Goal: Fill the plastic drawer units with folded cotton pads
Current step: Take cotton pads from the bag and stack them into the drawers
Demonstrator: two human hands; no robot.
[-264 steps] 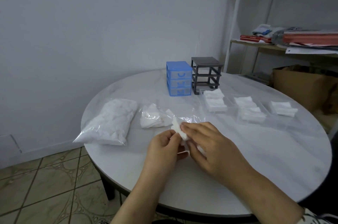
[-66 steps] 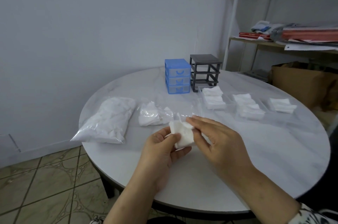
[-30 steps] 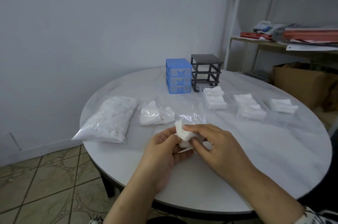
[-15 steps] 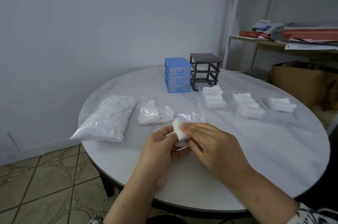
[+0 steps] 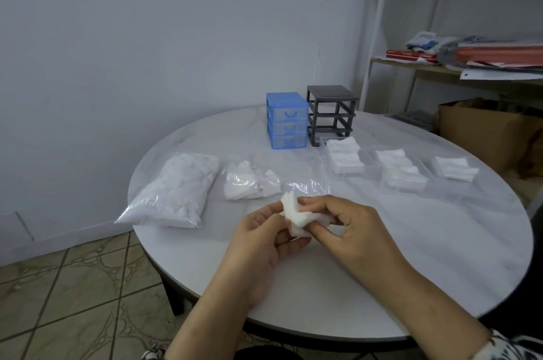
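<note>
Both hands hold one crumpled white cotton pad just above the round table's near middle. My left hand pinches its left side and my right hand pinches its right side. At the back of the table stands a blue drawer unit with its three drawers in, and beside it a dark grey frame with no drawers inside. To the right lie three clear drawers: the nearest clear drawer, the middle clear drawer and the far clear drawer, each with folded pads in it.
A full plastic bag of pads lies at the table's left, an opened bag next to it. The white round table ends close to my body. A shelf with papers and a cardboard box stand at the right.
The pad was flat between my hands about two seconds ago; it is now bunched and partly folded, with my right fingers shifted along its right edge. The drawers and bags have not moved.
</note>
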